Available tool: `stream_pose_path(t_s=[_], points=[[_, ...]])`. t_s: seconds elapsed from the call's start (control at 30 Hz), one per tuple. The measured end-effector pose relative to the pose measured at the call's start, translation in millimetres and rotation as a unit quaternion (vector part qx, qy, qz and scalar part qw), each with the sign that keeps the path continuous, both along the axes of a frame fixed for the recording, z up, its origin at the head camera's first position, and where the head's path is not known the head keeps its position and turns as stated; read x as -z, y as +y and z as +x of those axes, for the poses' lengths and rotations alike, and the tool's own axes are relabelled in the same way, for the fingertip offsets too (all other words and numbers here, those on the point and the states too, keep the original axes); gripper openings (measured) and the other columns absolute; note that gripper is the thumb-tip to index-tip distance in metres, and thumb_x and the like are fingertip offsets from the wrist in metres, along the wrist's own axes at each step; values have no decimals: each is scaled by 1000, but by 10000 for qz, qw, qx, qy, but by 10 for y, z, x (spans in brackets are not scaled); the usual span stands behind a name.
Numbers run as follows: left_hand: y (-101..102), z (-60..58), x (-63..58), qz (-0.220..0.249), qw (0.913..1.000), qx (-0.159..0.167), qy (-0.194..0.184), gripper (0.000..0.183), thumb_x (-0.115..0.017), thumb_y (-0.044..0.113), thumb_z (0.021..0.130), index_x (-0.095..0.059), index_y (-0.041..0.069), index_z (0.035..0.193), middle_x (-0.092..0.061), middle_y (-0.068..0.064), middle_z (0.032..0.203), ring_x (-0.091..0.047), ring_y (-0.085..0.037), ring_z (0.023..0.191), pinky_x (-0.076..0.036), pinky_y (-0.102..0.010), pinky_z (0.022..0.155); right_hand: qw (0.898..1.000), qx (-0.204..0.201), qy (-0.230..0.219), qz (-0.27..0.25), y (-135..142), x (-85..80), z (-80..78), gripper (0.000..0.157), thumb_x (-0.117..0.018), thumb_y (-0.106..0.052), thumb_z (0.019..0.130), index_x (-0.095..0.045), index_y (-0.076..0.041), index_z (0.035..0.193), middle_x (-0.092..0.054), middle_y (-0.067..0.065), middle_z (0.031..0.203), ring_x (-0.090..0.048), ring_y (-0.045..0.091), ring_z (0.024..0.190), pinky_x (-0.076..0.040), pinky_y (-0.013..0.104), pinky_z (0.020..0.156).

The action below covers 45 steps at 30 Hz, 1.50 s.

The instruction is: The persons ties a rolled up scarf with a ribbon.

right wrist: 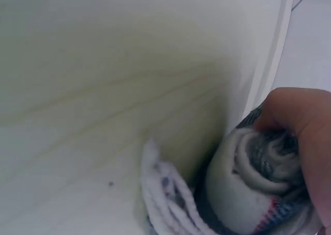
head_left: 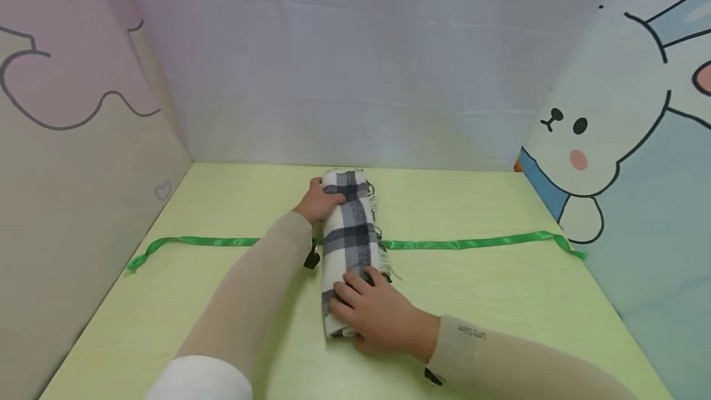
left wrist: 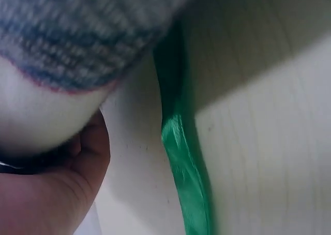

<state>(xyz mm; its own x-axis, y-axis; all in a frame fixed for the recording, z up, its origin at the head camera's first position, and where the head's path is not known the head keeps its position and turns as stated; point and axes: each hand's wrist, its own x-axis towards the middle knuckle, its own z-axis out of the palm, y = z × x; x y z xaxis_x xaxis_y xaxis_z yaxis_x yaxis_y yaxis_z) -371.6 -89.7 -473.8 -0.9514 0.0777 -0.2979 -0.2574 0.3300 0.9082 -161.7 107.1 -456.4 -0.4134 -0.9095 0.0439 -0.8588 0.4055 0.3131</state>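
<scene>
1. Gripping a rolled plaid scarf (head_left: 351, 238): left hand (head_left: 321, 201), far end; right hand (head_left: 386, 315), near end.
2. It crosses a green ribbon (head_left: 461, 244) on the yellowish table (head_left: 500, 295).
3. Cartoon walls (head_left: 83, 165) flank a pale backdrop (head_left: 355, 60).

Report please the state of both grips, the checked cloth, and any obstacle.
Left grip holding far end of checked cloth, right grip holding near end. Cloth rolled, fringe on right side. Lying across green ribbon; no obstruction seen.

Your table (head_left: 472, 292) is pale yellow-green. Green ribbon (head_left: 461, 244) runs side to side on it, ends bent; rolled checked scarf (head_left: 350, 236) sits crosswise over the ribbon's middle.
</scene>
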Motion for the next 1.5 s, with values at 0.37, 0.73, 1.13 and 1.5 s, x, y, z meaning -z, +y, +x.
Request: stream_pose_path(t_s=[0.37, 0.73, 1.13, 1.5], points=[[124, 33, -22, 417, 9985, -341, -120, 89, -68, 36, 101, -7, 25, 165, -37, -18, 155, -50, -37, 130, -46, -56, 103, 9990, 295, 48, -334, -54, -5, -70, 56, -75, -43, 85, -56, -19, 132, -52, 5, 138, -48, 28, 128, -46, 57, 101], [89, 80, -61, 73, 9999, -38, -127, 83, -60, 44, 104, -10, 18, 165, -35, -19, 156, -49, -37, 133, -44, -55, 105, 9968, 490, -114, -627, -98, -2, -72, 59, -73, -56, 87, -57, -19, 130, -52, 5, 137, -48, 27, 130, -45, 56, 101], [-155, 165, -50, -728, 9950, 574, 374, 78, -54, 46, 104, -19, 9, 163, -44, -20, 153, -53, -39, 131, -47, -52, 104, 9593, 1495, -949, -2201, 72, -200, -248, 58, -59, -58, 100, -63, -11, 133, -61, 6, 132, -58, 24, 122, -50, 44, 101], [-450, 465, -176, -3019, 9300, 1500, 1465, 60, -57, 35, 104, -40, 4, 153, -57, -19, 141, -62, -36, 119, -51, -52, 97, 8862, 3228, -1807, -2788, 506, -111, -607, 54, -67, -41, 100, -58, -5, 139, -58, 13, 139, -57, 33, 125, -51, 51, 98]])
